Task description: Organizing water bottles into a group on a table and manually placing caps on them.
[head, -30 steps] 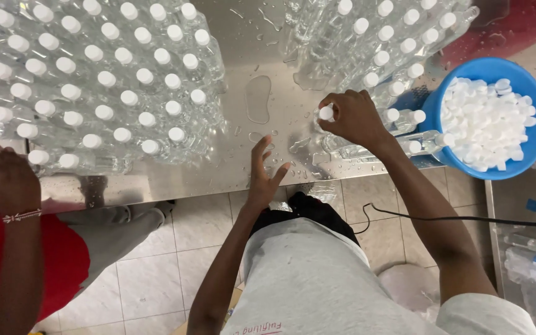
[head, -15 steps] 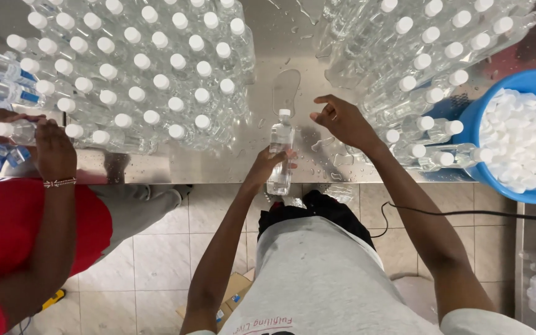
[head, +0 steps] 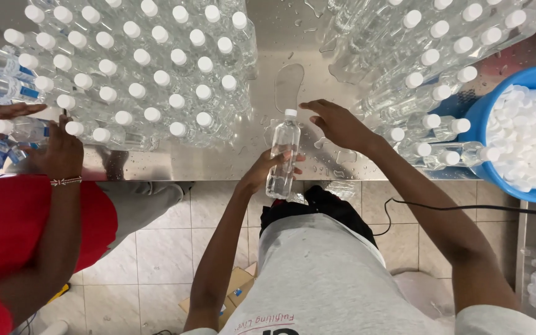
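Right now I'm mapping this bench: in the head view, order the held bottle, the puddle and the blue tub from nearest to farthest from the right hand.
From the right hand:
1. Held bottle, just left, gripped by the left hand.
2. Puddle, up-left on the steel table.
3. Blue tub, far right, full of white caps.

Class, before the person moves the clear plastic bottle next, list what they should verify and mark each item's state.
1. Left hand grips clear plastic bottle: ok.
2. White cap sits on bottle: ok; tightness: cannot tell.
3. Right hand is free, beside the cap: ok.
4. Steel table dry: not ok, water puddle.
5. Co-worker's hands away from bottle: ok.
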